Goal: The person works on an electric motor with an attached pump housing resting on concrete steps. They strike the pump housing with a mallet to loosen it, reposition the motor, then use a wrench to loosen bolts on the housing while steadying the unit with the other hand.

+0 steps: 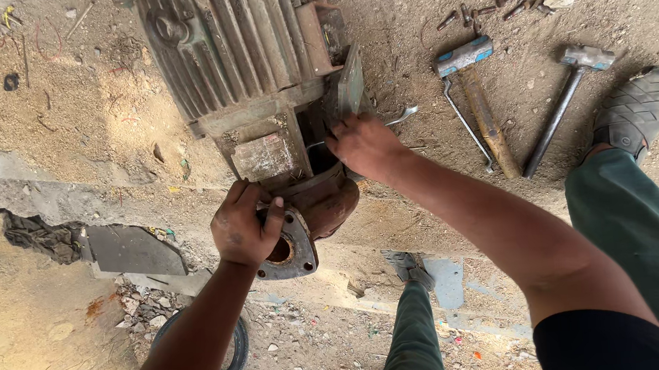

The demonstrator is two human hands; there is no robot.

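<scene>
I grip the round flange (291,248) of the rusty pump (300,202) with my left hand (244,224), fingers curled over its rim, while my right hand (365,145) clasps a spanner (401,115) beside the ribbed motor (237,46); I judge steady bracing best.

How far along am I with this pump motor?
Looks done: bolts lie loose on the ground near two hammers. In hand: left hand grips the rusty flange; right hand works a spanner at the housing. Left: pump end remains attached.
</scene>
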